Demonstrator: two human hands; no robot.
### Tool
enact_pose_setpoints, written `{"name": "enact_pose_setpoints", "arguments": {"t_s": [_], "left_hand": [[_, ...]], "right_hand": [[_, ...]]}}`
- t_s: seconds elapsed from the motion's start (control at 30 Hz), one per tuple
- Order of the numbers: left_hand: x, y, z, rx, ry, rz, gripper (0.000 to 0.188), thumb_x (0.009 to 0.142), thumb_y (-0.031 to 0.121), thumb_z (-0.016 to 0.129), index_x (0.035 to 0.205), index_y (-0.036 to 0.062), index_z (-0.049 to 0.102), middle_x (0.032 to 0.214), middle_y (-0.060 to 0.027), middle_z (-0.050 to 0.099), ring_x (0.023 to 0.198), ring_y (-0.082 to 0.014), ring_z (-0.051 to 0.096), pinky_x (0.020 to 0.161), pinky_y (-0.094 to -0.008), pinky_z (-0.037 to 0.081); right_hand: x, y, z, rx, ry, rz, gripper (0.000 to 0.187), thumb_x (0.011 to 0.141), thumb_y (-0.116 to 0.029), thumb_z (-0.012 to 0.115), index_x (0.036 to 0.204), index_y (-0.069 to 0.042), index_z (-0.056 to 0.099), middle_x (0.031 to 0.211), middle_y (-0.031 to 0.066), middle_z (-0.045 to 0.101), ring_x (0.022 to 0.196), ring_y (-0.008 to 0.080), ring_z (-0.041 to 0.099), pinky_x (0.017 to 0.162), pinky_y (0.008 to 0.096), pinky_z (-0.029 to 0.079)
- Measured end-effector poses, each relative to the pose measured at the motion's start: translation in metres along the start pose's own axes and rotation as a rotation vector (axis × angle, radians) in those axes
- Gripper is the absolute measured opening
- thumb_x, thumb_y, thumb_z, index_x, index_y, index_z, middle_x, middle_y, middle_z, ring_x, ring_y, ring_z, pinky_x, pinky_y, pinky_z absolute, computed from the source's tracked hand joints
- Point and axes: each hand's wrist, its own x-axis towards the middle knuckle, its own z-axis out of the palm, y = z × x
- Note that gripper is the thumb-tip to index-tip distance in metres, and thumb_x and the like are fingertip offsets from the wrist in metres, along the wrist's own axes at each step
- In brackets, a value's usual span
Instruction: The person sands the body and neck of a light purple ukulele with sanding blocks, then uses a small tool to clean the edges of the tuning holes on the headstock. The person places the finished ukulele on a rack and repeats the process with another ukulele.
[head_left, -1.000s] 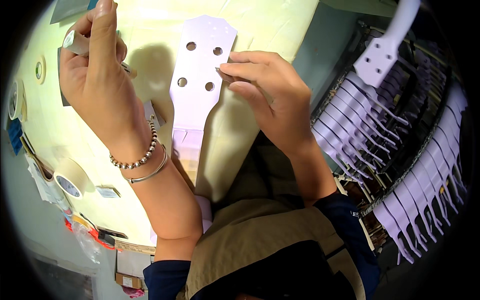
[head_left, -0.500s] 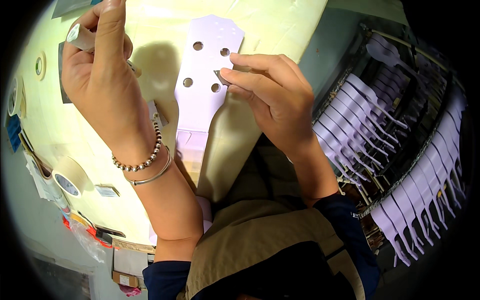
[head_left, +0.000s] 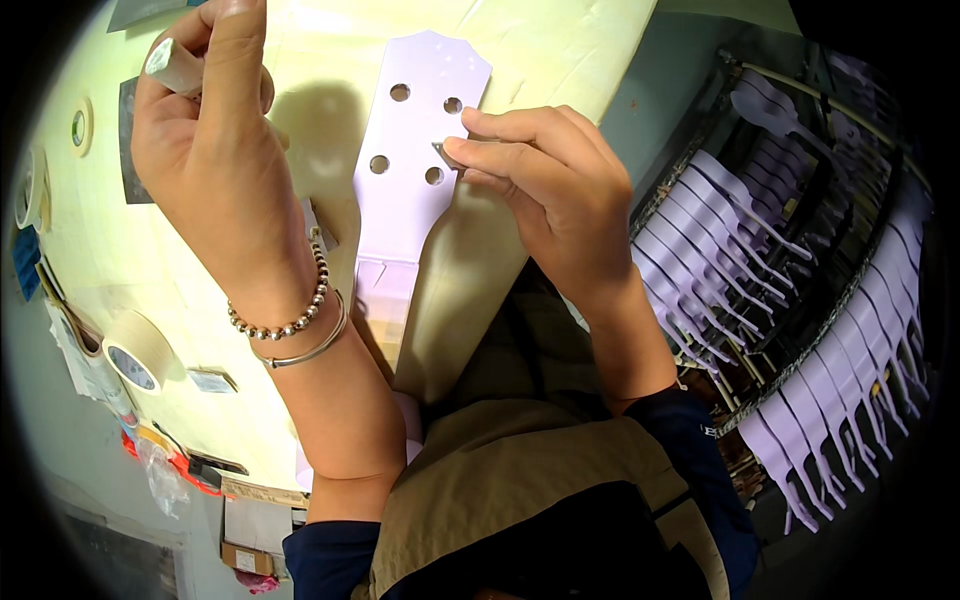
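A: What's in the right hand?

B: A small metal piece, pinched in a narrow grip between thumb and fingertips, right at the edge of the lilac guitar neck, beside its lower right hole.

A: And the neck?

B: Flat on the pale table, four holes showing.

A: The left hand?

B: Raised left of the neck, its grip closed around a pale cylindrical handle. A tape roll lies further left; more lilac necks hang to the right.
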Motion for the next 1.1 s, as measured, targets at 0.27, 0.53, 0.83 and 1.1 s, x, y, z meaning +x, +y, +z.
{"name": "enact_pose_setpoints", "arguments": {"t_s": [0.27, 0.53, 0.83, 1.1], "left_hand": [[0.000, 0.001, 0.000, 0.003, -0.008, -0.002, 0.023, 0.086, 0.017, 0.065, 0.093, -0.0051, 0.061, 0.059, 0.0035, 0.040, 0.056, -0.0048, 0.030, 0.056, -0.0195, 0.026], [0.000, 0.001, 0.000, 0.005, -0.006, -0.019, 0.025, 0.086, 0.017, 0.065, 0.094, -0.0057, 0.061, 0.059, 0.0034, 0.040, 0.056, -0.0049, 0.029, 0.056, -0.0195, 0.026], [0.001, -0.001, 0.001, 0.017, -0.020, -0.001, 0.026, 0.086, 0.018, 0.065, 0.095, -0.0062, 0.061, 0.059, 0.0032, 0.040, 0.056, -0.0051, 0.030, 0.056, -0.0197, 0.026], [0.000, 0.001, -0.001, 0.013, -0.007, -0.027, 0.026, 0.085, 0.018, 0.066, 0.093, -0.0058, 0.062, 0.059, 0.0040, 0.038, 0.056, -0.0055, 0.028, 0.055, -0.0201, 0.024]], "right_hand": [[0.001, -0.004, 0.003, 0.028, 0.051, 0.049, 0.022, 0.066, -0.003, 0.069, 0.085, -0.013, 0.069, 0.090, 0.0006, 0.067, 0.072, 0.0191, 0.059, 0.065, 0.0310, 0.046], [0.001, -0.002, 0.000, -0.018, 0.006, 0.019, 0.022, 0.066, -0.003, 0.070, 0.086, -0.014, 0.069, 0.089, -0.0002, 0.067, 0.072, 0.0180, 0.059, 0.065, 0.0307, 0.046], [0.001, -0.002, 0.004, 0.020, 0.041, 0.044, 0.025, 0.063, 0.000, 0.072, 0.085, -0.012, 0.070, 0.089, 0.0019, 0.067, 0.072, 0.0192, 0.060, 0.063, 0.0293, 0.048], [-0.007, -0.011, -0.006, 0.207, -0.032, 0.187, 0.027, 0.065, 0.000, 0.069, 0.088, -0.014, 0.070, 0.092, 0.0020, 0.065, 0.073, 0.0190, 0.060, 0.064, 0.0291, 0.047]]}}
